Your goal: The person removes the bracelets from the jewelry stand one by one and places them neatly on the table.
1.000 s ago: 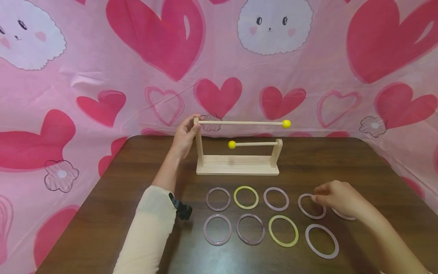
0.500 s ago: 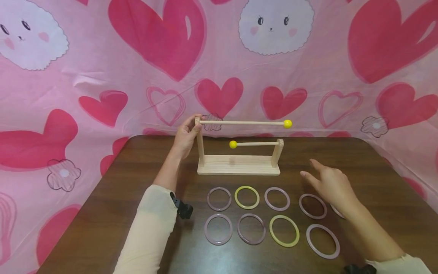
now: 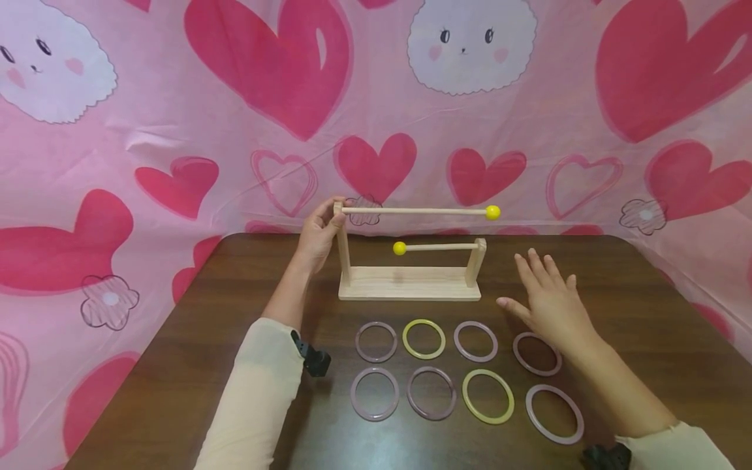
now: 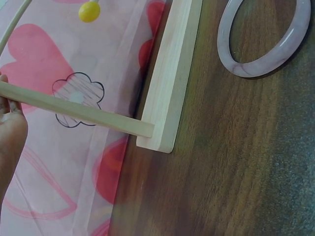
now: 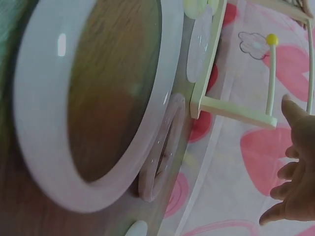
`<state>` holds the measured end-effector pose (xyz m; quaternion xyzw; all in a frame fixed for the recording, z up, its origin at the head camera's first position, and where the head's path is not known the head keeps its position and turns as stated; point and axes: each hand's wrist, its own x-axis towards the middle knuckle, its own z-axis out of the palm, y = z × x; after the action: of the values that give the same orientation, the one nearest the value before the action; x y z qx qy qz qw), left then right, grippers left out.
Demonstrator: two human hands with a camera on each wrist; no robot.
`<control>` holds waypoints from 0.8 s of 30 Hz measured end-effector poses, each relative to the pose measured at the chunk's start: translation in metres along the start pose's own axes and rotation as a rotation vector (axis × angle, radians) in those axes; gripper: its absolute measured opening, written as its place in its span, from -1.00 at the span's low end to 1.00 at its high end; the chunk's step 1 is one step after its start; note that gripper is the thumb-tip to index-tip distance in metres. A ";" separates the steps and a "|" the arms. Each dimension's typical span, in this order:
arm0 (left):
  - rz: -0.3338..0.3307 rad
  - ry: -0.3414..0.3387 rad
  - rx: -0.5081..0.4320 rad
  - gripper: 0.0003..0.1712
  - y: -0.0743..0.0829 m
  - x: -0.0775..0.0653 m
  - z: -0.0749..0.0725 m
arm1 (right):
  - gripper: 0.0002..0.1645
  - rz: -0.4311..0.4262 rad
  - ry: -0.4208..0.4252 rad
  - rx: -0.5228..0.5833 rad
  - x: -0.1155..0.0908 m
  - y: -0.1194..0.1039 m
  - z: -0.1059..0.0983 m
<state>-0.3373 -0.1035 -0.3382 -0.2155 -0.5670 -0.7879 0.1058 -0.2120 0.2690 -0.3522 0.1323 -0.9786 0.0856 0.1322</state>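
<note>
My left hand [image 3: 317, 236] grips the top of the tall left post of a pale wooden stand [image 3: 409, 284]. The stand has two level rods with yellow ball ends [image 3: 493, 212], a long upper one and a shorter lower one. In the left wrist view, part of the left hand [image 4: 11, 135] shows behind the post. My right hand [image 3: 555, 312], fingers spread and straight, is held over the table to the right of the stand and holds nothing. Below it lie bangles in two rows, mostly lilac [image 3: 529, 406] with two yellow [image 3: 422, 321].
The brown wooden table [image 3: 194, 378] reaches back to a pink cloth [image 3: 376, 111] printed with hearts. Close to the right wrist camera lies a lilac bangle [image 5: 42, 113], with another behind it. The right forearm covers part of the table at the right.
My right hand has lifted off the bangles at the right, moved up and away toward the back, and spread its fingers. The left hand and the stand have stayed in place.
</note>
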 end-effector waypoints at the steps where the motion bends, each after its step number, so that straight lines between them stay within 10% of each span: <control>1: -0.002 -0.001 -0.001 -0.73 0.000 0.000 0.000 | 0.04 -0.001 -0.013 -0.023 0.000 -0.001 0.001; 11: -0.031 -0.033 0.204 -0.47 0.010 0.002 -0.005 | 0.24 0.048 -0.160 -0.049 0.005 -0.009 0.002; 17: -0.027 -0.093 0.592 -0.40 0.015 -0.004 -0.008 | 0.21 0.054 -0.170 -0.050 0.007 -0.009 0.003; 24: -0.159 -0.314 1.048 0.23 0.018 -0.022 -0.008 | 0.22 0.075 -0.185 -0.037 0.009 -0.009 0.003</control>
<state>-0.3121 -0.1184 -0.3355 -0.2057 -0.9067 -0.3643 0.0532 -0.2181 0.2575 -0.3518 0.1003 -0.9923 0.0601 0.0405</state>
